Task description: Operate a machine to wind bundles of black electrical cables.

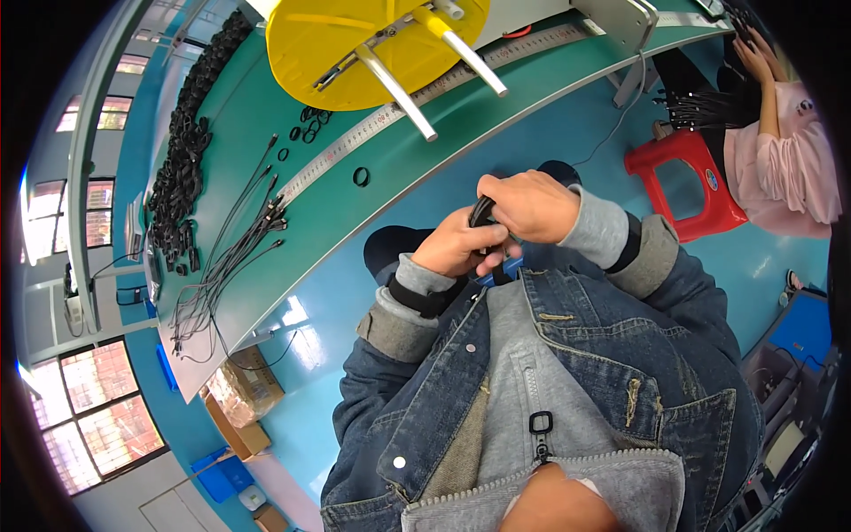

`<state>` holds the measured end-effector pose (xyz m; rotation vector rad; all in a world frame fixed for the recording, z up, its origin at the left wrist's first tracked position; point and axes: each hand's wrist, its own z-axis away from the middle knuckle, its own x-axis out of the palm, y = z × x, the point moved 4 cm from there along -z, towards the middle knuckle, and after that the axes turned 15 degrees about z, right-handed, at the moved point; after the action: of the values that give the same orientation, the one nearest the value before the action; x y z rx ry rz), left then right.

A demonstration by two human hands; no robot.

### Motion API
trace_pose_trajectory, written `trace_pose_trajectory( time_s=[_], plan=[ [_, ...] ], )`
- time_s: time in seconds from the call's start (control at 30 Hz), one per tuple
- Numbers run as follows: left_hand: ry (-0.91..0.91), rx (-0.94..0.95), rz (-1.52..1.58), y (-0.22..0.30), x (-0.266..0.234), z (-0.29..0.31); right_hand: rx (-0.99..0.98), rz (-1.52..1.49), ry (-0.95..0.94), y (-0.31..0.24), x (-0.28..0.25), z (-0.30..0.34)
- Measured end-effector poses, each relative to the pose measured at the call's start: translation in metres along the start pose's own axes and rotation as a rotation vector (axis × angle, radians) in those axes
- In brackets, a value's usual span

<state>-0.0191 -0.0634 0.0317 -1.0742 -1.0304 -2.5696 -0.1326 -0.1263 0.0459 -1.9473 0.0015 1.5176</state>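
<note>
Gripping a black cable coil [481, 212], left hand [449, 245] and right hand [534, 207] have fingers pinching it

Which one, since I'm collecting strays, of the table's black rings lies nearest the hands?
The lone ring on the near side of the ruler; the other rings lie beyond it.

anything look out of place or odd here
Only a small thing: one thin black ring lies alone on the near side of the long silver ruler strip, while the other small black rings sit together beyond it. It may just be a stray. Nothing looks spilled.
</note>
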Motion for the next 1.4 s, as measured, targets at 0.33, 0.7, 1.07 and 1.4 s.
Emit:
trace_pose_trajectory(
  time_s=[0.33,0.7,1.07,1.4],
  plan=[
    [0.234,0.534,0.051,-0.007,-0.024,0.013,0.273,-0.086,0.295,0.023,0.017,0.009],
    [0.545,0.891,-0.275,-0.01,-0.016,0.017,0.347,0.018,0.395,-0.006,0.013,0.015],
    [0.419,0.467,-0.466,-0.011,-0.015,0.005,-0.118,0.121,0.474,-0.003,0.015,0.011],
    [0.607,0.756,-1.009,-0.021,-0.016,0.013,0.065,-0.324,0.092,-0.018,0.021,0.003]
  ],
)
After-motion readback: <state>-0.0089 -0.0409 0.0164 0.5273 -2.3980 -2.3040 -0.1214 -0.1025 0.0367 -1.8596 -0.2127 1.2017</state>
